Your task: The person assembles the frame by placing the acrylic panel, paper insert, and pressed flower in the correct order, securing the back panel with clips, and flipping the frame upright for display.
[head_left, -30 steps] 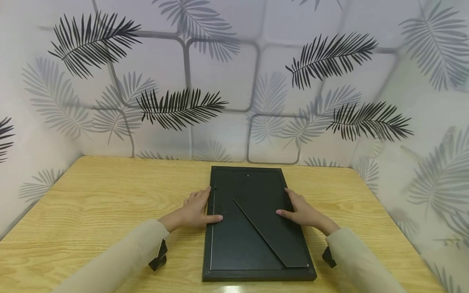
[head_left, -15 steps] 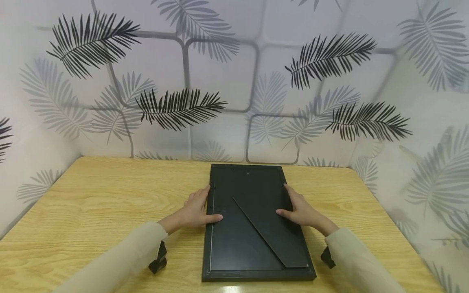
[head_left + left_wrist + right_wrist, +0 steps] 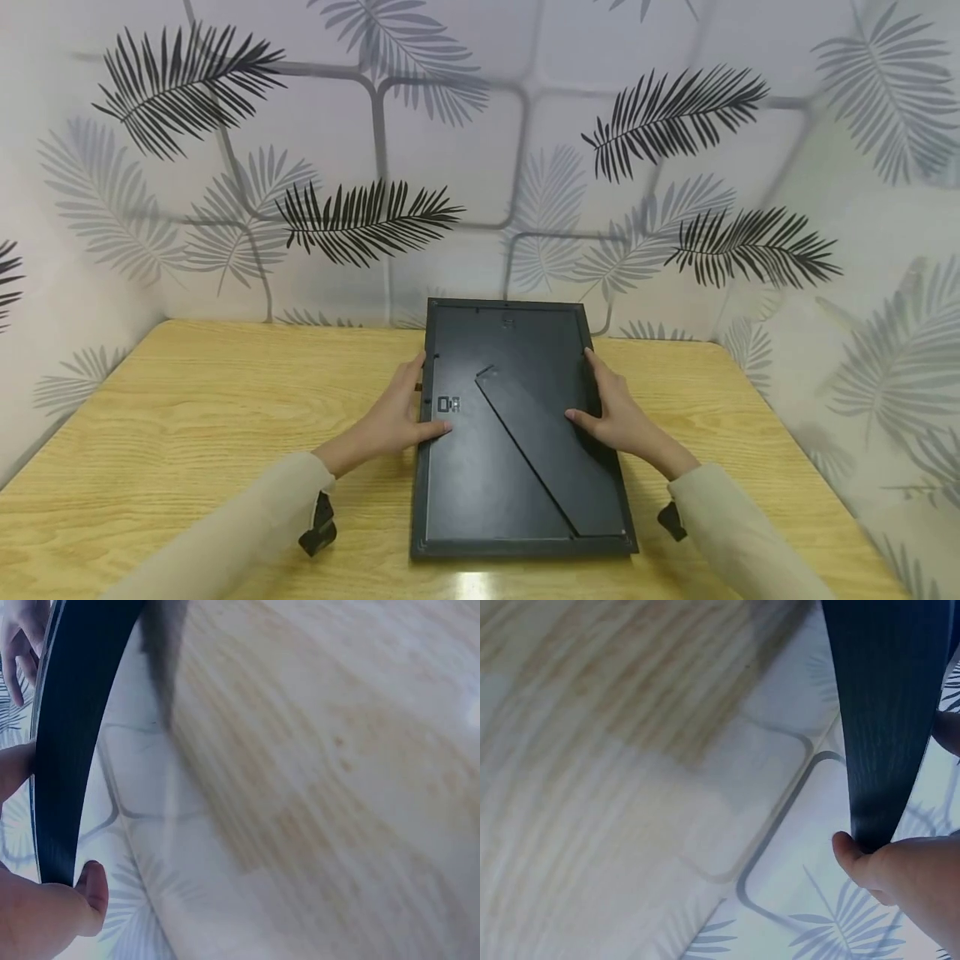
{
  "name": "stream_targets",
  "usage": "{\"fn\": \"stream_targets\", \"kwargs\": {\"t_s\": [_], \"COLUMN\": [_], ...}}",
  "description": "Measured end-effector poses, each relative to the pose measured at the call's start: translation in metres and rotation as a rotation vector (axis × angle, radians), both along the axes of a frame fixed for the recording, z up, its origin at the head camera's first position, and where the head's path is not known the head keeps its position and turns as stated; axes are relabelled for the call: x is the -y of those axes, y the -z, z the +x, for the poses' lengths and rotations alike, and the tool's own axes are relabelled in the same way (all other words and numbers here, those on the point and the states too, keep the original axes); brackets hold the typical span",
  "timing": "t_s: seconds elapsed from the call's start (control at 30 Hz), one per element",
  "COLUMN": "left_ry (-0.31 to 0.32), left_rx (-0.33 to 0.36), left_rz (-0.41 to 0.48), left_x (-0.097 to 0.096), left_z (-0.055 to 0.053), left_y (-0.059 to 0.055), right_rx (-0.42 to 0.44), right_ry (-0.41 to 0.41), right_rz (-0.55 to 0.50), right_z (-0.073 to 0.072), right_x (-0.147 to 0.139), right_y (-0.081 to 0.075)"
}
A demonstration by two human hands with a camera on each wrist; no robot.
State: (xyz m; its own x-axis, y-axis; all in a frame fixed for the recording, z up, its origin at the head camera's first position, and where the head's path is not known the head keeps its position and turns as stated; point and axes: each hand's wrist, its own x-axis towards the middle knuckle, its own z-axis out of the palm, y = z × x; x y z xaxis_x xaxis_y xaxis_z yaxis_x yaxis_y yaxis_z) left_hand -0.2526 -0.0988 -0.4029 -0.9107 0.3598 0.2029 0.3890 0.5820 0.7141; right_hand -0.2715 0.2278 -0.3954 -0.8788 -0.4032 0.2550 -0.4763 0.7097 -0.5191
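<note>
A black picture frame (image 3: 487,483) lies back side up in the head view, its far end raised off the table. Its stand leg (image 3: 555,450) runs slantwise, folded against the backing. My left hand (image 3: 393,417) grips the left edge, thumb over the backing. On the opposite edge, my right hand (image 3: 618,417) holds it the same way. The left wrist view has the frame's dark side (image 3: 82,735) with fingertips curled round it. In the right wrist view, fingers likewise wrap the frame's side (image 3: 889,727). The front of the frame is hidden.
The frame is over a light wood-grain table (image 3: 240,392). Behind the table stands a pale wall (image 3: 450,167) with a leaf pattern, close to its back edge. Black straps (image 3: 318,525) with small devices sit at the wrists.
Both hands have lifted the frame's far end, so its top edge now reaches higher, in front of the wall. Earlier it lay flat on the table. The grip looks the same.
</note>
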Motion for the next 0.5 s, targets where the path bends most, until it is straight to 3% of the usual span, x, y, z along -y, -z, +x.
{"fn": "stream_targets", "kwargs": {"t_s": [0.5], "left_ry": [-0.018], "left_rx": [-0.186], "left_rz": [0.104], "left_x": [0.011], "left_z": [-0.006], "left_y": [-0.033], "right_rx": [-0.174], "right_ry": [-0.031], "right_rz": [-0.143], "right_z": [-0.001], "right_x": [0.017], "right_y": [-0.036]}}
